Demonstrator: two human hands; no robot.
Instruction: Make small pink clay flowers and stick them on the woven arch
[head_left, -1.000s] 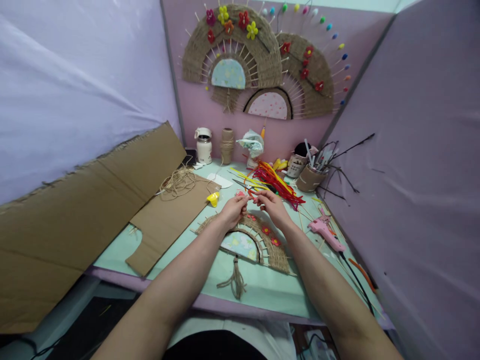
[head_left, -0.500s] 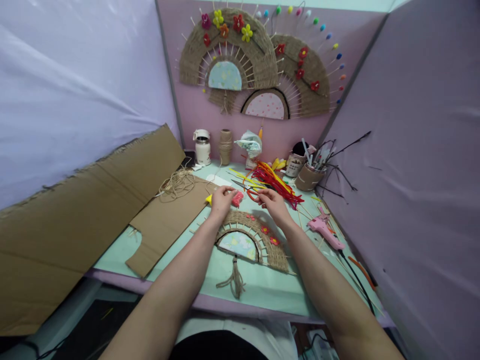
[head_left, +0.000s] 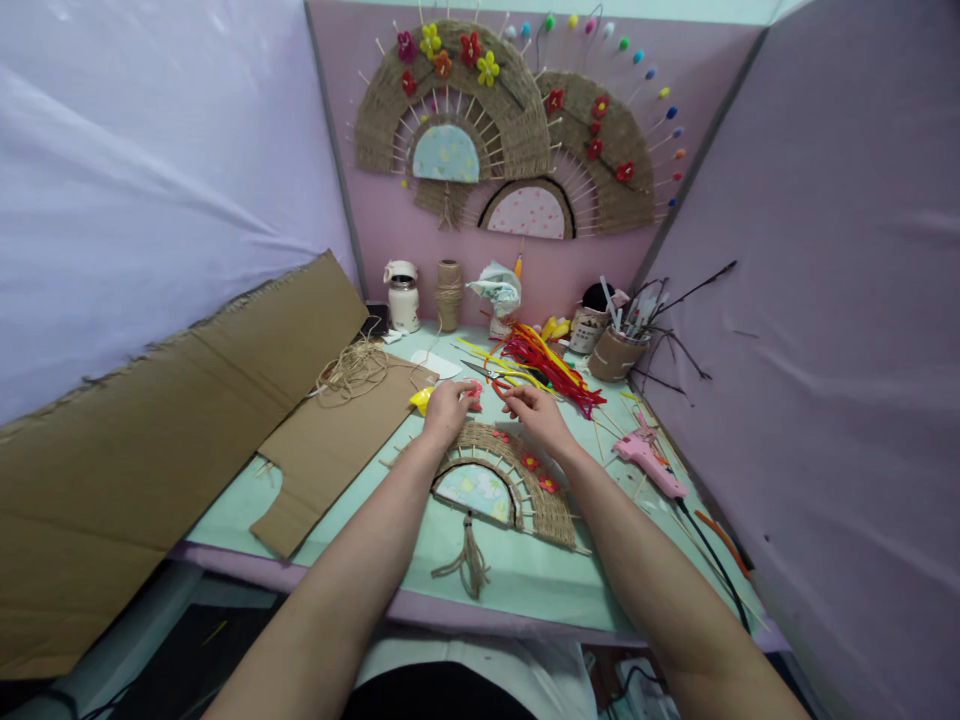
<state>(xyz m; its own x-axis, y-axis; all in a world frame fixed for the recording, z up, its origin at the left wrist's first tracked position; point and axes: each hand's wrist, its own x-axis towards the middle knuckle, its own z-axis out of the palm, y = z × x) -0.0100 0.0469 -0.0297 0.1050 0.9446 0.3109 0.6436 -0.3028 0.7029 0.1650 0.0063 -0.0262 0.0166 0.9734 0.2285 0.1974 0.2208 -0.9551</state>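
Note:
My left hand [head_left: 448, 412] is closed, fingertips on a small pink-red piece [head_left: 475, 396] that looks soft, like a little packet; the fingers partly cover it. My right hand [head_left: 538, 415] is closed in a pinch, and what lies between its fingertips is too small to make out. Just beyond it lie scissors [head_left: 498, 384] with orange handles. Below both hands rests a half-round woven twine fan [head_left: 551, 512] with red flowers, a floral cloth centre [head_left: 476, 490] and a twine tassel [head_left: 471, 560]. A yellow packet [head_left: 421, 401] sits left of my left hand.
Red and yellow pipe cleaners [head_left: 551, 365] lie behind the hands. A pink glue gun [head_left: 649, 462] is at right, its cord trailing forward. Cardboard [head_left: 330, 440] and loose twine [head_left: 352, 368] lie left. A twine spool [head_left: 448, 295], bottle [head_left: 403, 298] and brush pot [head_left: 616, 355] stand at the back.
My left hand has come slightly nearer me, its fingers covering more of the pink-red piece. My right hand has drawn a little back from the scissors' handles. The fan has not moved.

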